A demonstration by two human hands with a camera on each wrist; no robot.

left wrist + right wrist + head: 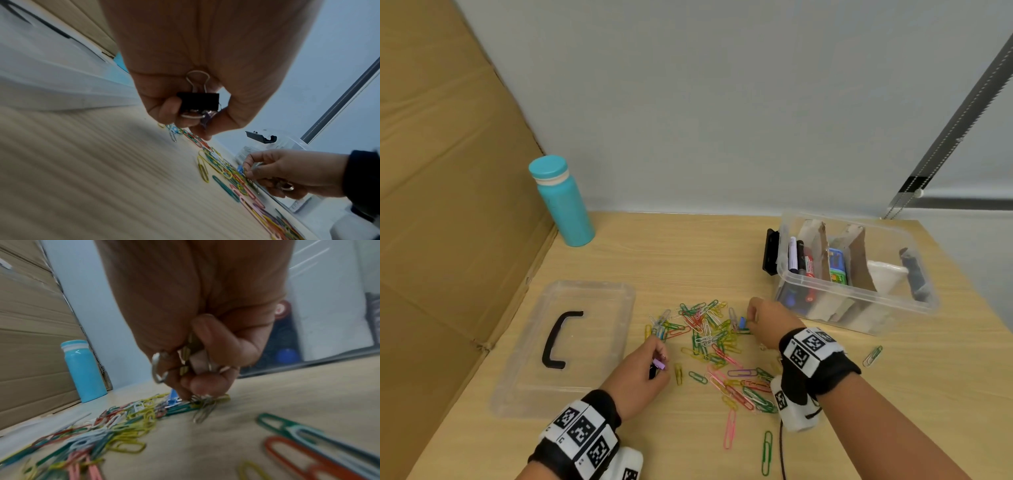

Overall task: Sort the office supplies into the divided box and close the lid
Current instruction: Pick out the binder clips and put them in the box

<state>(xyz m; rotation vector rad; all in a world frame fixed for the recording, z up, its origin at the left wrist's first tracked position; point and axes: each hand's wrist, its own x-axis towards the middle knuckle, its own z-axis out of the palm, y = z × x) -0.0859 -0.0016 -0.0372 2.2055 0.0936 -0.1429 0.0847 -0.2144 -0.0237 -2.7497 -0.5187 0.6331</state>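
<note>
The table [722,246] carries all items. The lid [565,346] lies flat at left, off the divided box [856,270], leaving its compartments open for loading; markers already stand inside. Paper clips [709,335] sprawl between them. The left hand [640,373] curls round a black binder clip [197,101], apparently banking it. The right hand [767,318] pinches a blue binder clip [742,322] at the pile's edge, with metal clips held in its curled fingers [207,384].

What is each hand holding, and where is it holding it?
The left hand grips a black binder clip by its body. The right hand clutches small clips with wire handles; which part cannot be told.
</note>
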